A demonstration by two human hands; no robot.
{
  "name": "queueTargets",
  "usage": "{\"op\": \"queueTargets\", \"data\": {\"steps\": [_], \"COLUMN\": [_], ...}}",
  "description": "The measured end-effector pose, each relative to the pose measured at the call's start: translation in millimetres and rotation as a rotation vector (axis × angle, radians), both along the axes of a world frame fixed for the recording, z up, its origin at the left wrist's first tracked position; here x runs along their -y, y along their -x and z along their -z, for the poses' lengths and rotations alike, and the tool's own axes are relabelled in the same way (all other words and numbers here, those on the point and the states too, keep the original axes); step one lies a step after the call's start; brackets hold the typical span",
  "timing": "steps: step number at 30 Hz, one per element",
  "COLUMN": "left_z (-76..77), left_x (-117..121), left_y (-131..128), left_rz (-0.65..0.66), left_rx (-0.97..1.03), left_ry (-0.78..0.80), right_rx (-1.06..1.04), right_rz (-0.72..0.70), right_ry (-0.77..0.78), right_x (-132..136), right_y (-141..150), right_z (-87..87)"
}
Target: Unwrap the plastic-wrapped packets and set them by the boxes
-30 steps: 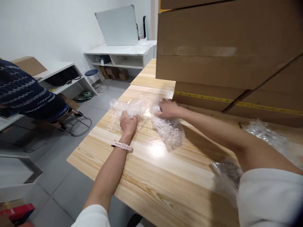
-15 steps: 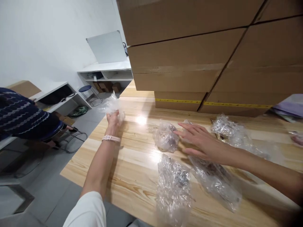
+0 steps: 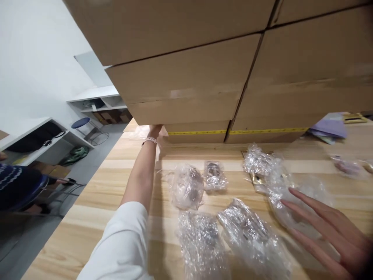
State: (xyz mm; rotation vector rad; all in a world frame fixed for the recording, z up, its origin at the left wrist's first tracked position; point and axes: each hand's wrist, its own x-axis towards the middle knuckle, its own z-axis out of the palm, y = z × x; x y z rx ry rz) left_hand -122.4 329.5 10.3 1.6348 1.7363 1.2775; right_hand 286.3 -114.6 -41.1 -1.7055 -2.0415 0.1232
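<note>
My left hand (image 3: 156, 129) reaches far across the wooden table, at the lower left corner of the stacked boxes. Its fingers are hidden, and clear plastic wrap (image 3: 142, 132) shows beside it. My right hand (image 3: 329, 229) is open at the lower right, fingers spread, holding nothing. It hovers at a crumpled clear bubble wrap (image 3: 279, 182) with a gold-coloured piece under it. Between my arms lie a round bubble-wrapped bundle (image 3: 187, 186), a small wrapped piece with dark round shapes (image 3: 215, 175), and two longer bubble-wrapped packages, a left one (image 3: 202, 245) and a right one (image 3: 253, 237).
Large cardboard boxes (image 3: 186, 85) stand stacked along the table's back, with a yellow tape measure strip (image 3: 198, 132) along the lower row. Purple papers (image 3: 329, 126) and a small bagged item (image 3: 345, 166) lie at right. A seated person (image 3: 17, 186) and a blue stool (image 3: 81, 123) are at left.
My left hand has carried clear wrap to the far left and now reaches by the boxes. My right hand left the small wrapped pieces and moved right, open. The view has swung right.
</note>
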Motion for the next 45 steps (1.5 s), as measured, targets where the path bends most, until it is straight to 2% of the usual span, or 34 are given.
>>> {"op": "queueTargets", "data": {"steps": [4, 6, 7, 8, 10, 13, 15, 16, 17, 18, 20, 23, 25, 27, 31, 34, 37, 40, 42, 45], "left_z": [-3.4, -10.0, -13.8, -17.6, -23.0, -17.7, -1.6, 9.2, 20.8, 32.1, 50.5, 59.3, 52.3, 38.2, 9.3, 4.5, 14.1, 22.8, 22.1, 13.2], "left_x": [2.2, 26.3, 48.4, 78.3, 161.1, 315.6, 404.6, 436.6, 458.5, 470.4, 468.9, 434.4, 411.7, 398.6, 397.9, 401.2, 396.3, 383.9, 373.2, 356.9], "left_y": [2.3, 17.3, 26.5, 35.5, 48.6, 47.4, 34.7, 26.7, 18.3, 10.1, -5.5, -26.4, -38.4, -47.5, -55.9, -60.2, -67.6, -72.9, -70.7, -56.6], "left_rz": [-0.050, -0.054, -0.037, 0.007, 0.192, 0.678, 0.940, 1.022, 1.067, 1.061, 1.003, 0.939, 0.902, 0.877, 0.884, 0.727, 0.601, 0.557, 0.494, 0.359], "left_rx": [-0.118, -0.161, -0.187, -0.219, -0.303, -0.516, -0.609, -0.648, -0.685, -0.708, -0.740, -0.729, -0.713, -0.693, -0.511, -0.423, -0.612, -0.706, -0.570, -0.125], "left_ry": [0.070, 0.064, 0.047, 0.016, -0.046, -0.017, 0.035, 0.063, 0.069, 0.060, 0.062, 0.045, 0.028, 0.023, 0.104, 0.078, -0.064, -0.049, 0.018, 0.080], "right_rx": [-0.056, -0.070, -0.070, -0.058, -0.012, 0.070, 0.109, 0.123, 0.129, 0.128, 0.119, 0.125, 0.123, 0.080, -0.103, -0.193, -0.158, -0.108, -0.124, -0.149], "right_rz": [0.008, -0.015, -0.052, -0.108, -0.258, -0.492, -0.619, -0.667, -0.704, -0.728, -0.739, -0.662, -0.599, -0.548, -0.406, -0.344, -0.461, -0.611, -0.637, -0.644], "right_ry": [-0.083, -0.100, -0.111, -0.120, -0.137, -0.172, -0.164, -0.144, -0.122, -0.099, -0.064, -0.030, -0.020, -0.043, -0.150, -0.210, -0.188, -0.097, -0.050, -0.029], "right_x": [0.6, 1.7, 4.0, 7.8, 19.5, 41.2, 51.6, 53.9, 53.8, 51.1, 38.8, 9.5, -9.1, -20.8, -18.7, -6.3, 3.7, 7.9, 7.9, 6.5], "right_y": [10.2, 18.2, 23.0, 28.4, 40.9, 63.1, 77.9, 84.6, 90.5, 95.2, 99.9, 93.6, 82.2, 69.5, 57.2, 64.8, 79.2, 88.2, 87.5, 76.7], "right_z": [-9.0, -19.2, -23.7, -27.0, -28.4, -17.9, -6.2, -0.1, 5.6, 10.7, 18.7, 24.7, 24.9, 22.7, 15.4, 10.2, 9.1, 12.7, 14.7, 13.3]}}
